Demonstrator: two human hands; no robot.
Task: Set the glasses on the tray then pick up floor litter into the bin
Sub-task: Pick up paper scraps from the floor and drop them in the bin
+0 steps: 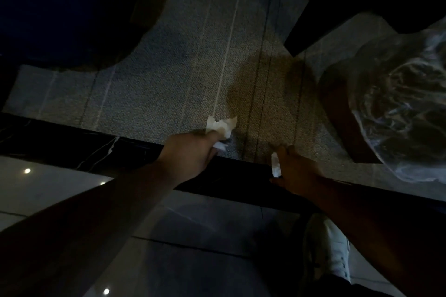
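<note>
The person was bent low over a grey speckled carpet [183,60] with pale and dark stripes, at the point where it met a black marble border strip [72,142] and glossy floor tiles [193,236]; no glasses and no tray showed anywhere, so whether that first part was done could not be told, though the work at floor level suggested the task had reached its litter stage; the left hand [190,152] was closed around a crumpled white paper scrap [220,125], part of which stuck out past the fingers over the carpet edge; the right hand [295,169] pinched a small white paper shred [275,164] between thumb and fingers, just above the border strip; so 2 pieces of litter looked gathered but not yet dropped; a bin lined with a clear crinkled plastic bag [398,108] stood to the right, near the right hand but apart from it; what seemed left was carrying both scraps over its rim and releasing them; no other litter showed on the carpet; a white shoe [333,253] rested on the tiles below.
</note>
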